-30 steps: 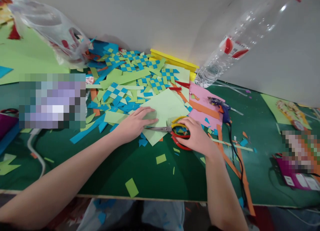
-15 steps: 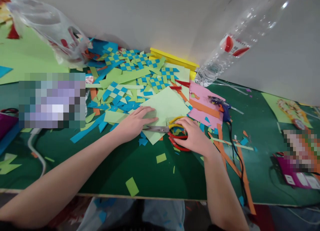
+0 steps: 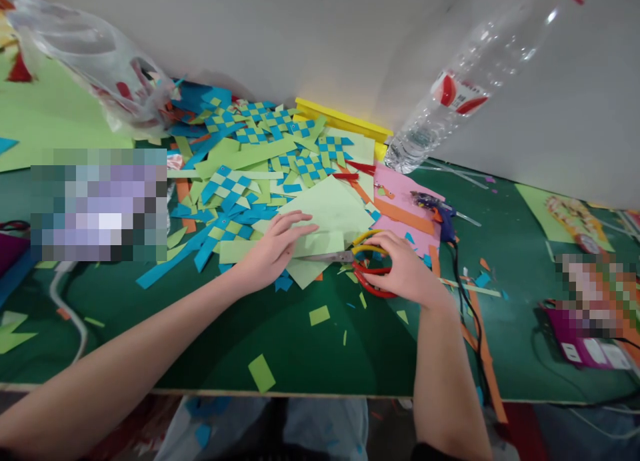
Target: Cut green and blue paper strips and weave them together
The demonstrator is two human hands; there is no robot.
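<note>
- The right hand [image 3: 410, 274] grips a pair of scissors [image 3: 345, 256], its fingers around the yellow-and-red handles, just beside the right end of the pale green strip.
- The left hand [image 3: 270, 251] lies over the pale green strip [image 3: 325, 243], fingers loosely extended rather than clenched; whether its thumb pinches the paper from below cannot be told.
- The step in hand looks like trimming along the strip's near edge. The blades point left towards the left hand, and their tips are hidden.
- A further snip would call for the strip held steady, the blades kept in line with its edge, and the left fingertips clear of them.
- The strip is narrow, straight and plain. It crosses the near part of a pale green sheet [image 3: 330, 208], which is turned cornerwise and looks smooth and mostly flat.
- Beyond the strip, to the left, woven blue-and-green paper pieces [image 3: 225, 188] lie heaped with loose strips, their checks neat and their ends cut to points.
- Beyond the strip, to the right, are a pink sheet [image 3: 410, 194] and a tilted clear plastic bottle [image 3: 460, 91].
- Nearer the person than the strip, small green offcuts [image 3: 319, 315] lie on the green tabletop [image 3: 350, 361].
</note>
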